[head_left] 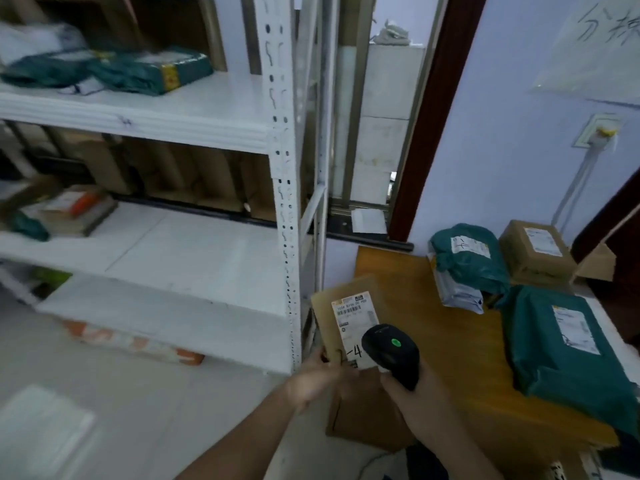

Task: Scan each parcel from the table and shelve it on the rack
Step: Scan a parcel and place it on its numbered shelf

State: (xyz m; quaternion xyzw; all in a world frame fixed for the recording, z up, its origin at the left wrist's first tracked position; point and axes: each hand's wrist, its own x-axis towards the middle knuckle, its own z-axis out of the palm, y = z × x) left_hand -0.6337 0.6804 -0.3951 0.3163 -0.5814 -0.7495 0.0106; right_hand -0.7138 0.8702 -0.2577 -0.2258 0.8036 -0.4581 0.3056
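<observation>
One flat brown parcel (349, 327) is in hand, held off the left edge of the wooden table (460, 344), in the gap between that edge and the white rack (284, 202). The left hand (313, 379) grips the parcel's near left edge, fingers curled round it, though motion blur hides their exact lie. The right hand (420, 407) is wrapped round the grip of a black scanner (391, 355), whose head hangs over the lower part of the white label (355, 318), a green light showing on its top. To scan cleanly, the parcel is best held still and flat to the scanner, which should probably tip back a little so its beam reaches the barcode near the label's top instead of covering the print. The handwritten mark on the label seems to name a shelf slot, worth reading before turning to the rack. Three more parcels wait toward the table's far and right edges: two green bags (467, 258) and a small box (535, 251).
</observation>
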